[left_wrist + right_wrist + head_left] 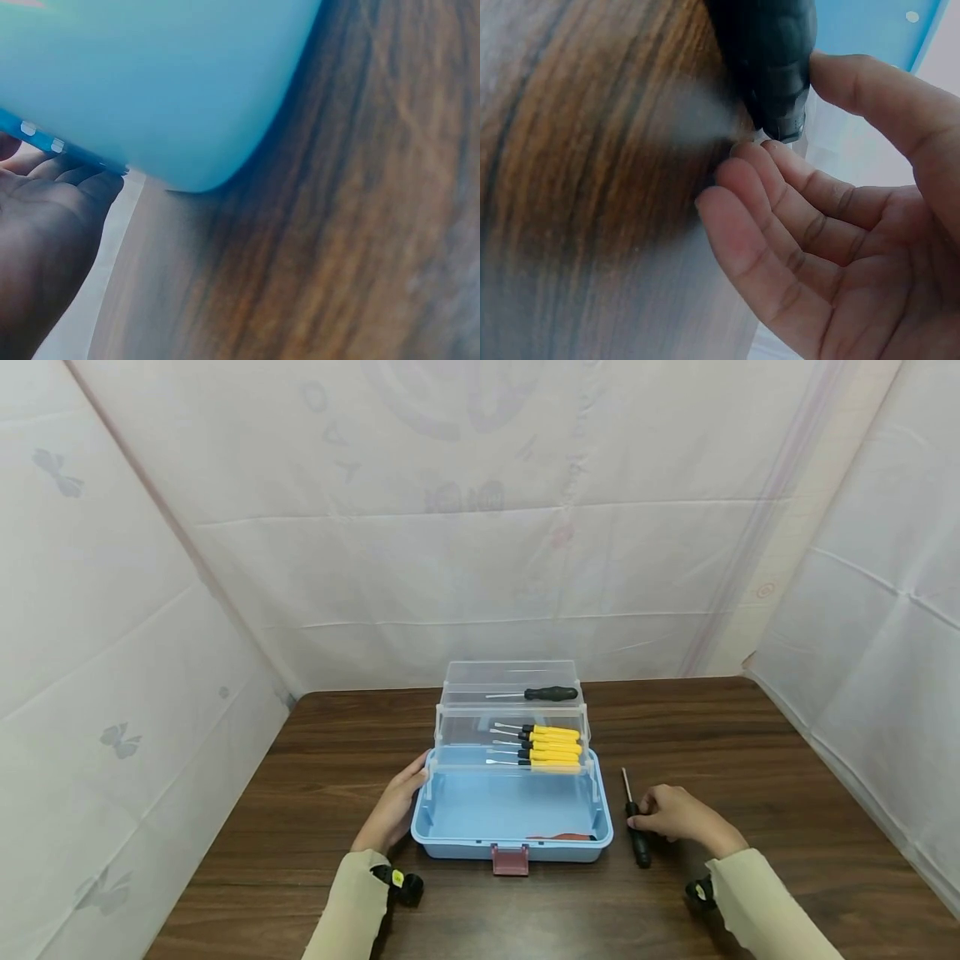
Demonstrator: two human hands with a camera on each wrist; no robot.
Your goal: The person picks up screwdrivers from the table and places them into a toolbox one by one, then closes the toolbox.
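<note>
A light-blue toolbox (510, 852) stands on the table with its clear tiered trays (480, 714) raised at the back. At its left rear side, my left hand (393, 806) holds the rim; the left wrist view shows the fingers (90, 180) along the edge. To the right of the box lies a black-handled screwdriver (637, 843), its shaft pointing away from me. My right hand (682, 814) pinches its handle between thumb and fingers, as the right wrist view of the handle (772, 60) also shows.
Several yellow-handled screwdrivers (555, 747) lie in the lower clear tray. Another black-handled screwdriver (551, 693) sits in the upper tray. A red tool (566, 837) lies at the front of the box, behind the pink latch (510, 860). White sheets (525, 568) surround the dark wooden table (285, 860).
</note>
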